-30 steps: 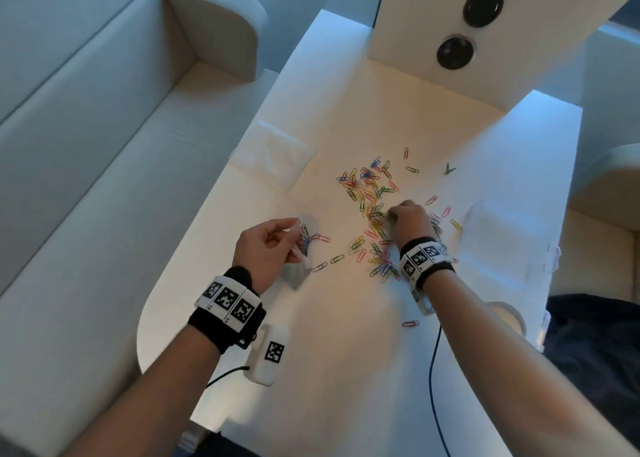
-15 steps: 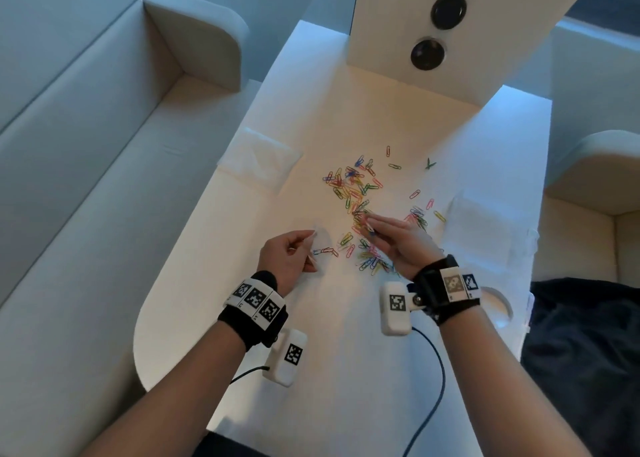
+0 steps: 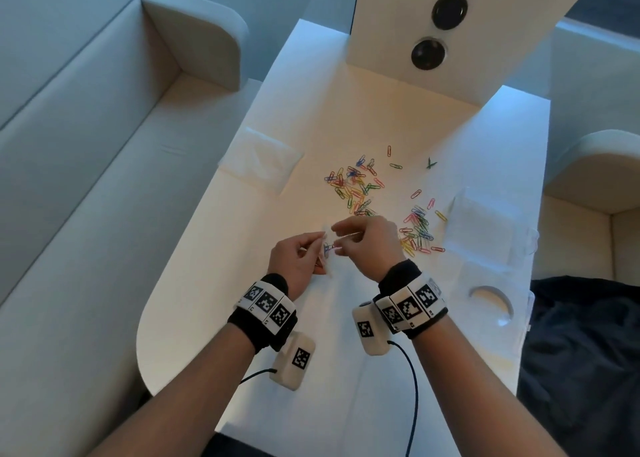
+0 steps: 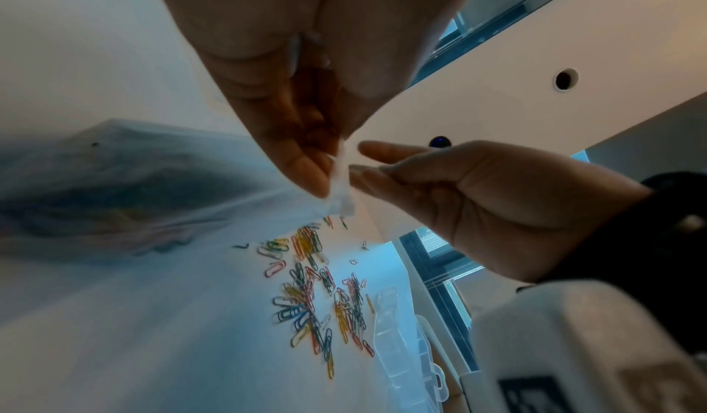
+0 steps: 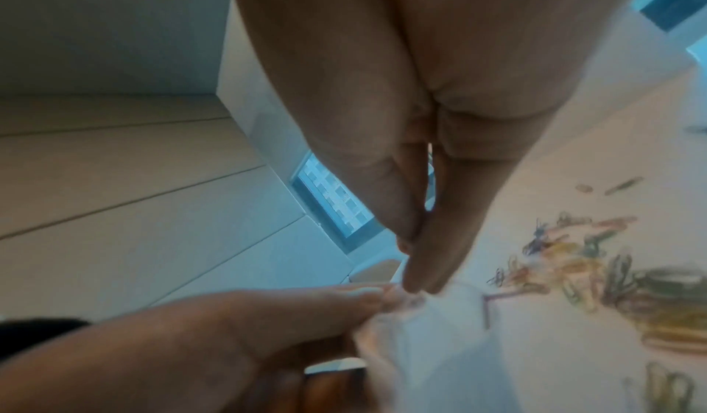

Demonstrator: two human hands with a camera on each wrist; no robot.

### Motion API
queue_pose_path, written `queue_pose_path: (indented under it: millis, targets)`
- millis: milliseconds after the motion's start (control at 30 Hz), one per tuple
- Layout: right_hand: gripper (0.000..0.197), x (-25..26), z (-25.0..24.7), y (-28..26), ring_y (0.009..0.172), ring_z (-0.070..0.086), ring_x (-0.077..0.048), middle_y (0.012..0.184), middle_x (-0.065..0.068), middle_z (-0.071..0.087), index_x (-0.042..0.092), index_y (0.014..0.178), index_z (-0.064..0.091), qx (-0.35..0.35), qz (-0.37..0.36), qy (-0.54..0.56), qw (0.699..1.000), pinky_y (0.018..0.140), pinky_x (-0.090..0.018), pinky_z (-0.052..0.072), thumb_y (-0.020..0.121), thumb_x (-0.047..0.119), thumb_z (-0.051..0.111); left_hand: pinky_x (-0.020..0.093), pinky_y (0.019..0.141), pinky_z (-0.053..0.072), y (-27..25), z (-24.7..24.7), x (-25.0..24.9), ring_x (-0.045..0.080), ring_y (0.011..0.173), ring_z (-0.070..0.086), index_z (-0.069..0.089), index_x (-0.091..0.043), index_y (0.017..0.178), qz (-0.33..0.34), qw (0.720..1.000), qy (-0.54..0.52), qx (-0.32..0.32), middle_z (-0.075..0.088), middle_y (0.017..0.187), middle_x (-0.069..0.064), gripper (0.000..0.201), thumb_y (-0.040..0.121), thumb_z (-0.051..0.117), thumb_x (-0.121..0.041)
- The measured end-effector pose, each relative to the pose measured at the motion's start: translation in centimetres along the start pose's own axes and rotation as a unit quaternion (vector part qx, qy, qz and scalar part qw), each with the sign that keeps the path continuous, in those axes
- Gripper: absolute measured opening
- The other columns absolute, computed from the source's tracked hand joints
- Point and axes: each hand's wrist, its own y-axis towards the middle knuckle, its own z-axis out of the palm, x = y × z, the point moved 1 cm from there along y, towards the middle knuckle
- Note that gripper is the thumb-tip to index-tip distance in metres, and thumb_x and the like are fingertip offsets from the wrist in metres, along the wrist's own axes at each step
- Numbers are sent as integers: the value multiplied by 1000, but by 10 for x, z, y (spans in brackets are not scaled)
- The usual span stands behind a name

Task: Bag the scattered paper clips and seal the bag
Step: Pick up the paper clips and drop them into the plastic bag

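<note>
Coloured paper clips lie scattered on the white table, with a second cluster further right. They also show in the left wrist view as paper clips. My left hand pinches the edge of a small clear bag and holds it just above the table. In the left wrist view the bag hangs from the fingertips. My right hand has thumb and fingers pinched together at the bag's mouth. A few clips show there. The right wrist view is blurred.
A folded clear sheet lies at the table's left edge and a clear plastic case at the right. An upright white panel with round black holes stands at the far end. Sofas flank the table and dark cloth lies to the right.
My right hand has left the clip pile and moved left to the bag's mouth. My left hand has lifted the bag and turned it toward the right hand.
</note>
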Motion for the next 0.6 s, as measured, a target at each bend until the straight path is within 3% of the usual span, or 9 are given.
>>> queue_pose_path:
  millis: [67,100,200,300,400,533,600]
  targets:
    - [20,-6,-6,0,75,70,-9,97,1,71,16,103,72,-35,-14,-38,999,70,-19,57,84,11,69,34,70,62,0,0,1,22,66,69,70,-10,114,0,1000,-7,-3,71,81,15,22,96,58,-13]
    - [25,-9,-7,0,79,68,-8,100,3,70,18,108,71,-17,-9,-73,997,72,-18,55,83,19,72,33,70,62,-1,0,1,22,65,69,70,-10,114,0,1000,-10,-3,70,79,14,22,96,58,-12]
    - [33,-20,0,0,80,71,-13,96,-1,73,11,114,68,67,28,-69,995,79,-29,59,85,26,72,34,71,62,-1,0,1,20,65,69,71,-12,113,2,1000,-12,-2,71,82,15,21,96,58,-13]
    - [15,-22,3,-3,64,71,-14,73,-1,73,10,96,74,4,23,-55,998,71,-34,62,84,20,74,37,73,62,-1,0,2,20,67,69,71,-11,115,4,1000,-10,0,72,85,17,23,96,58,-12]
    - [6,-8,-5,-6,66,66,-9,72,6,70,18,83,77,-37,-62,-155,985,73,-30,58,81,23,76,41,75,62,-1,-1,0,23,70,71,71,-13,114,7,1000,-8,4,73,86,19,22,96,58,-13]
    - [21,18,-11,-7,75,65,-4,86,12,71,23,109,73,121,-131,-203,963,73,-17,53,90,29,66,46,73,62,-1,-3,-1,29,76,73,71,-12,116,10,1000,-2,8,74,88,18,23,96,58,-14]
    - [21,16,-24,9,77,66,-2,89,13,70,24,111,71,115,-113,-162,974,73,-16,55,91,27,64,46,74,62,0,-6,-2,29,73,73,72,-13,113,9,1000,-1,-2,74,85,15,22,96,59,-15]
